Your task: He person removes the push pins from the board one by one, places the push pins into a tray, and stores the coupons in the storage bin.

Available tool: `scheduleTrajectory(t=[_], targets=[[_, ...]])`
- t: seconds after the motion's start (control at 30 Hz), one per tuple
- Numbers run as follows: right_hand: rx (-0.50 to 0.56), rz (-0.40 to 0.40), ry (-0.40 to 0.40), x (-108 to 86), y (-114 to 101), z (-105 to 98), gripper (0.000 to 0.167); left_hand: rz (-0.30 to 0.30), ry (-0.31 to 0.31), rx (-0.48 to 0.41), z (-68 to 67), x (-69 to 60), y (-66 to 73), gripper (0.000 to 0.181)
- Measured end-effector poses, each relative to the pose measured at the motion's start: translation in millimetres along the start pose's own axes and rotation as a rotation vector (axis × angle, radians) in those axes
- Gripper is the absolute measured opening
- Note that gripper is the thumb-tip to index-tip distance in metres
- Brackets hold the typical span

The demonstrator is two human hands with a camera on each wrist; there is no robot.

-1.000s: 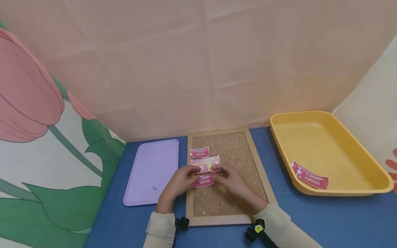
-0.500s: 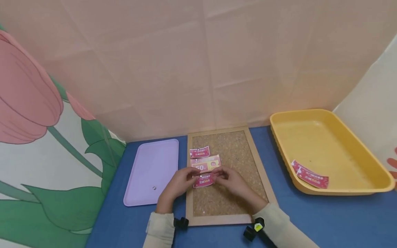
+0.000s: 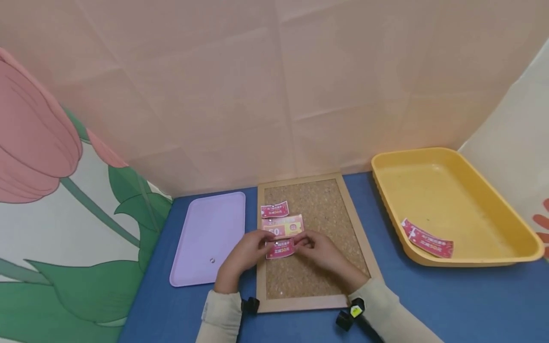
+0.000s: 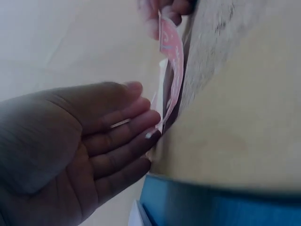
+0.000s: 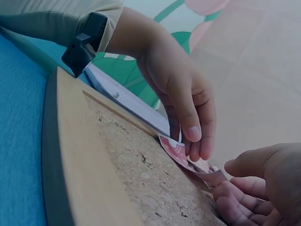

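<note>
Coupon [image 3: 280, 249] on corkboard [image 3: 315, 205], left hand [image 3: 246, 250] at 1 end, grip loose, right hand [image 3: 322, 253] at the other, grip not discernible

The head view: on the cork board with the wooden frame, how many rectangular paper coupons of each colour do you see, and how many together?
Dark pink rectangular paper coupons: 2
Pale pink and yellow rectangular paper coupon: 1
Total: 3

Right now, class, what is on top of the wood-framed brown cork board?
The board bears two magenta paper coupons and, between them, a larger pink-and-yellow coupon. Fingers cover some edges; anything beneath cannot be seen.
</note>
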State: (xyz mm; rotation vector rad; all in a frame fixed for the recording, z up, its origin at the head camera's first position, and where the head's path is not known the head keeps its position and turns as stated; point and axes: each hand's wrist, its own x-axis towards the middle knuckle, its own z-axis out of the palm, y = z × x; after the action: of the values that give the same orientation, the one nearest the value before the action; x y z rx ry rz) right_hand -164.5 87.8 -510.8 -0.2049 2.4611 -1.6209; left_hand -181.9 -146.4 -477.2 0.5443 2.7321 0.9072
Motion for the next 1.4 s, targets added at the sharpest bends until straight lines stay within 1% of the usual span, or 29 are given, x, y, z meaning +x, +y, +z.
scheduleTrajectory(t=[0.13,0.23,0.33,0.5,0.7,0.93,1.03,1.17,1.4], targets=[[-0.022,0.012,0.013,-0.4,1.9,1.4,0.013,0.008,-0.005,0.073,3.3,2.0,4.7,0.029],[-0.037,0.019,0.02,-1.0,1.5,1.7,0.012,0.019,0.005,0.117,4.7,3.5,8.1,0.025],[-0.044,0.017,0.02,-1.1,1.2,1.8,0.011,0.015,0.012,0.145,5.4,4.8,9.6,0.023],[-0.04,0.017,0.01,-0.7,2.0,2.4,0.011,0.006,0.016,0.15,5.9,7.6,6.3,0.021],[-0.036,0.005,0.012,-0.4,3.4,1.7,0.012,0.014,0.03,0.14,7.3,10.9,0.1,0.02],[-0.036,0.003,0.006,0.2,3.7,0.6,0.011,-0.027,0.026,0.119,7.1,12.9,1.7,0.015],[-0.04,-0.002,0.01,0.7,3.1,-0.2,0.012,-0.027,0.031,0.141,6.2,16.7,4.4,0.011],[-0.045,-0.001,0.012,0.4,2.3,-0.6,0.011,-0.025,0.031,0.206,5.4,22.5,7.3,0.007],[-0.041,0.006,0.006,-2.2,2.7,1.0,0.012,-0.045,-0.01,0.28,6.2,27.0,9.3,0.007]])
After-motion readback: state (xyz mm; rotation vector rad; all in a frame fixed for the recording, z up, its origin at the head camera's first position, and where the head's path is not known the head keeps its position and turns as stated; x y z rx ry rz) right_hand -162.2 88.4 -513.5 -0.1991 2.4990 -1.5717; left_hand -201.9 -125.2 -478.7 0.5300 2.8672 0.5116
